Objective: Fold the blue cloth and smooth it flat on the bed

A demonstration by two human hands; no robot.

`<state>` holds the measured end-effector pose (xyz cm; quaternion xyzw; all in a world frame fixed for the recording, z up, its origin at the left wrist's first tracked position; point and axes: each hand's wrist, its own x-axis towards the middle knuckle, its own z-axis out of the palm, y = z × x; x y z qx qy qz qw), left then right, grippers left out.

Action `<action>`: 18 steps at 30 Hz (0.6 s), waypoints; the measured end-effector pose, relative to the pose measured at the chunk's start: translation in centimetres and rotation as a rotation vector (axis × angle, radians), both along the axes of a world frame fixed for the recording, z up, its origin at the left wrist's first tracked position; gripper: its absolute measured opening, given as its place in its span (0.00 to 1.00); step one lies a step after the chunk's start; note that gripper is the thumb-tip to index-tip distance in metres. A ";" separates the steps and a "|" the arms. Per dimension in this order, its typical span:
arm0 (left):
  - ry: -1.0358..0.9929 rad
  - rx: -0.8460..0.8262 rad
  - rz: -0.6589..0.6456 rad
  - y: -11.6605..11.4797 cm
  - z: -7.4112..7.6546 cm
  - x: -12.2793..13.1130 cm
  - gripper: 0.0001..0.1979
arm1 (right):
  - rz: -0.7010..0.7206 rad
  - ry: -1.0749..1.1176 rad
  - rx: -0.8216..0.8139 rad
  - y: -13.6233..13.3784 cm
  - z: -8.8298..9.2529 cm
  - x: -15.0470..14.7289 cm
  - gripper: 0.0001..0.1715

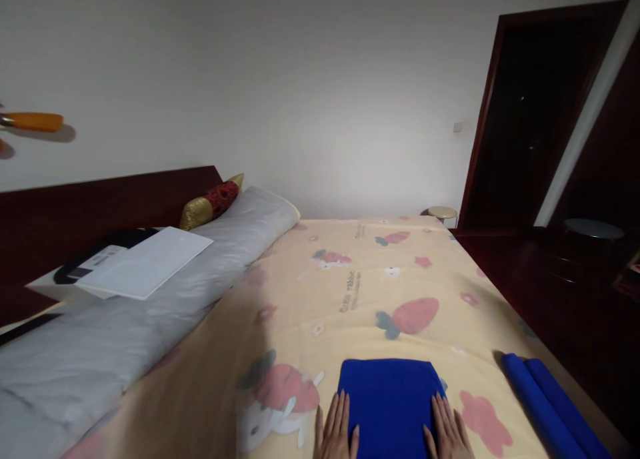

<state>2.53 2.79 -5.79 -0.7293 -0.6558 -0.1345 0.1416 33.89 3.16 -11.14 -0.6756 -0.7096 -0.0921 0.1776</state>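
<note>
Head view: blue cloth (391, 399) lies folded into a neat rectangle on the bedsheet (350, 292), near the foot edge right in front of me. Fold looks mostly done, edges squared; I judge only flattening or one last fold is left. Two more blue pieces, rolled (550, 405), lie on the sheet well off to my right by the bed edge, so those look finished.

My left hand (336, 432) lies flat, palm down, fingers together and straight, at the cloth's left edge, partly on the sheet. My right hand (447, 432) lies flat the same way on the cloth's right edge, fingers slightly fanned. Neither pinches anything; both just press. Wrists are cut off by the frame.

Grey bolster (150, 312) with white paper (145, 265) sits far left, untouched.
</note>
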 end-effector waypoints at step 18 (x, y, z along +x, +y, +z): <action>-0.251 -0.396 0.026 7.2 5.1 3.1 0.28 | 0.115 0.212 -0.241 7.3 4.0 -2.1 0.40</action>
